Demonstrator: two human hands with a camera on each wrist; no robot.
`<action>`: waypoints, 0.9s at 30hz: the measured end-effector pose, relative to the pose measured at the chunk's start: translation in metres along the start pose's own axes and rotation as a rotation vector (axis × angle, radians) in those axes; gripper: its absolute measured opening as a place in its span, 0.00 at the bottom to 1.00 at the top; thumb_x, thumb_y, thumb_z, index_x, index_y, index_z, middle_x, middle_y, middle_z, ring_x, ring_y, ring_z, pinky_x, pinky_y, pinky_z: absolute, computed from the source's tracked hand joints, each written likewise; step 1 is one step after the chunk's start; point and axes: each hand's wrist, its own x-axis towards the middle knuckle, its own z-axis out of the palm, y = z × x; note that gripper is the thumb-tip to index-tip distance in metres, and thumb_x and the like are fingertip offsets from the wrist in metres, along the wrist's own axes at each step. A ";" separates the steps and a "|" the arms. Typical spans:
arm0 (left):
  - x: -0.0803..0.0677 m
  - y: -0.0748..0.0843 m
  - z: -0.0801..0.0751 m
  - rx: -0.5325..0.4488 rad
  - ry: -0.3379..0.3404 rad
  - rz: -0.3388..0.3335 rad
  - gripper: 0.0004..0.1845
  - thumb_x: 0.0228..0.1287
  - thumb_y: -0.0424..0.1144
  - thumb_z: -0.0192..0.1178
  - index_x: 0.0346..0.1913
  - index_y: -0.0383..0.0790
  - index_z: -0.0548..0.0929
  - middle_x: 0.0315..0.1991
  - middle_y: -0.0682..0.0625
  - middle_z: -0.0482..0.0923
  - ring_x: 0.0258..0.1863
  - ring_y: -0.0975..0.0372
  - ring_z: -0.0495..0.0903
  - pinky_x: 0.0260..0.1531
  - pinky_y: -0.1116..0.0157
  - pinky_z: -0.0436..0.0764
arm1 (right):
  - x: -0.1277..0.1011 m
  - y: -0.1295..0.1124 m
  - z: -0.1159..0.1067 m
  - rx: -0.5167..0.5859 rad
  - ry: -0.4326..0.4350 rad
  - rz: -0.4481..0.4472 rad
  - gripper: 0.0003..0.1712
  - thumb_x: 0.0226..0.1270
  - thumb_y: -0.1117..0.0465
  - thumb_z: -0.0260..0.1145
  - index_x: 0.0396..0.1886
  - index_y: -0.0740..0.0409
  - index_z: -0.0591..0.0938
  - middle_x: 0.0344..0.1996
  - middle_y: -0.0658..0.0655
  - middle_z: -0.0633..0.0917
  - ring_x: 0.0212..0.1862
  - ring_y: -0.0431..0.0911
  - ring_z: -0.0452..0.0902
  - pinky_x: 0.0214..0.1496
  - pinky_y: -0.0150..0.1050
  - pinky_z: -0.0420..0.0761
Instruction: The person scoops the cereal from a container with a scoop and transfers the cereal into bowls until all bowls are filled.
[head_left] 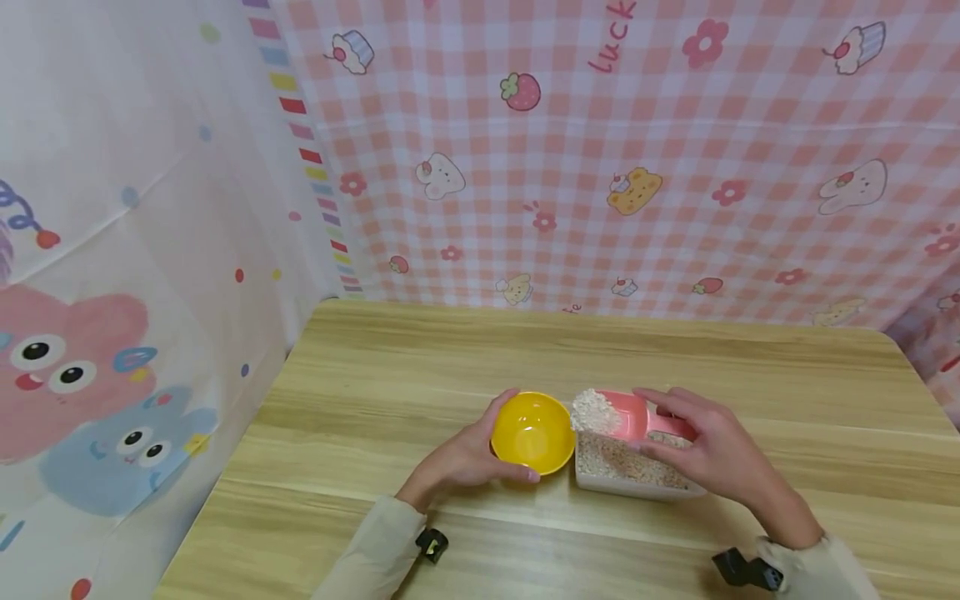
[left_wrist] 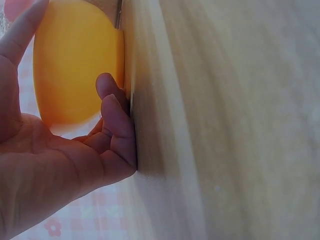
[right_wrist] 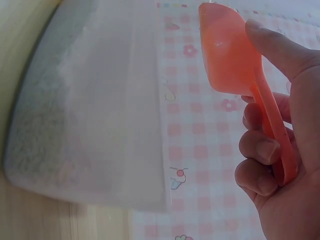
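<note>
In the head view my left hand (head_left: 471, 454) holds a yellow bowl (head_left: 533, 433) by its left side, thumb and fingers spread round it. The bowl's inside looks bare, and in the left wrist view its base (left_wrist: 120, 60) is close against the tabletop. My right hand (head_left: 718, 446) grips the handle of a pink scoop (head_left: 634, 417), heaped at its front with pale grains (head_left: 594, 412). This scoop is over a whitish translucent tub (head_left: 626, 487) of similar grains, its lip near the bowl's right rim. The right wrist view shows fingers curled round the handle.
A wood-patterned table (head_left: 375, 358) lies under everything. Behind it hangs a pink checked cloth (head_left: 480, 200), and a white printed cloth (head_left: 187, 250) hangs at the left. Black wrist mounts (head_left: 432, 545) sit at both sleeves.
</note>
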 end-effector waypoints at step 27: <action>0.001 0.001 0.000 0.003 -0.014 0.000 0.62 0.44 0.57 0.79 0.77 0.72 0.46 0.73 0.47 0.63 0.65 0.51 0.68 0.68 0.43 0.61 | 0.021 -0.013 0.023 -0.032 -0.108 -0.035 0.35 0.48 0.53 0.82 0.57 0.58 0.83 0.29 0.43 0.75 0.28 0.34 0.65 0.27 0.28 0.69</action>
